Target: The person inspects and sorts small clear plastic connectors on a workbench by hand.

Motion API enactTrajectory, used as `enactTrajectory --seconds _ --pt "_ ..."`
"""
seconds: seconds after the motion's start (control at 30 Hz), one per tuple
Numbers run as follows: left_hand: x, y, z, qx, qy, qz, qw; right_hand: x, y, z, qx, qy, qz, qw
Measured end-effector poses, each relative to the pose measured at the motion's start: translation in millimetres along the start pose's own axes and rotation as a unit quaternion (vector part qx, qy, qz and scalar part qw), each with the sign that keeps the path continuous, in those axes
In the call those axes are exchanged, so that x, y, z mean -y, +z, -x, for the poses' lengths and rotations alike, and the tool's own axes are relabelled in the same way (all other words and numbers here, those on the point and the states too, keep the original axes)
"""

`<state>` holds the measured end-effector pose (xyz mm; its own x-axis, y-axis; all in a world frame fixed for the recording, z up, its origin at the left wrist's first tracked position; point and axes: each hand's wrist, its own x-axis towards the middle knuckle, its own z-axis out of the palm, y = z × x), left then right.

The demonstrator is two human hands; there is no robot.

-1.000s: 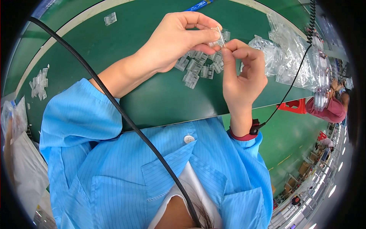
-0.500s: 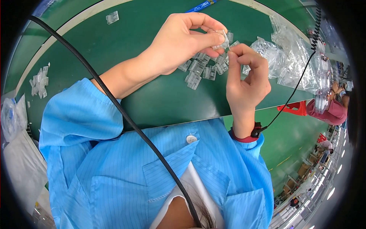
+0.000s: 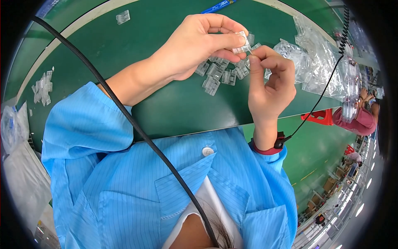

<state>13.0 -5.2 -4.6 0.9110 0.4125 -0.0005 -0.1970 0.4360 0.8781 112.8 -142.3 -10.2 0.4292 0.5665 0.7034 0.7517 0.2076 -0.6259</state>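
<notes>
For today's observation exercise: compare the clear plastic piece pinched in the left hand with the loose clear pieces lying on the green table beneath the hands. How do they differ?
The clear piece in the left hand is single; the loose pieces form a small scattered heap.
The held piece is lifted off the green table, pinched by fingertips; the loose pieces rest flat on it, untouched.
The right hand meets the held piece, not the heap.
Both look like the same small transparent plastic parts.

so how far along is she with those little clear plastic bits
Done: hard to tell; a small heap of clear plastic pieces lies apart at the far left of the green table. In hand: the left hand pinches one small clear plastic connector while the right hand works at its end. Left: a loose cluster of clear connectors under the hands.
</notes>
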Motion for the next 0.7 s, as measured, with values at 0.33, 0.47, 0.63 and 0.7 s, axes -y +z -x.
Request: enactTrajectory --seconds 0.33,0.47,0.63,0.7 --pt "6.1 -3.1 -1.3 0.006 -0.008 0.013 1.0 -1.9 0.1 0.4 -0.003 0.01 -0.013 1.0" --pt "4.1 -1.6 -2.5 0.007 -0.023 0.017 1.0 -2.6 -1.2 1.0 -0.012 0.035 -0.028 0.999" --pt "2.9 -2.7 -3.4 0.018 -0.049 0.044 0.998 -6.9 0.1 0.9 -0.014 0.028 -0.037 0.999" --pt "-5.9 -1.6 -1.1 0.034 -0.069 0.049 0.996 -8.1 -1.6 1.4 -0.012 0.047 -0.047 0.998"
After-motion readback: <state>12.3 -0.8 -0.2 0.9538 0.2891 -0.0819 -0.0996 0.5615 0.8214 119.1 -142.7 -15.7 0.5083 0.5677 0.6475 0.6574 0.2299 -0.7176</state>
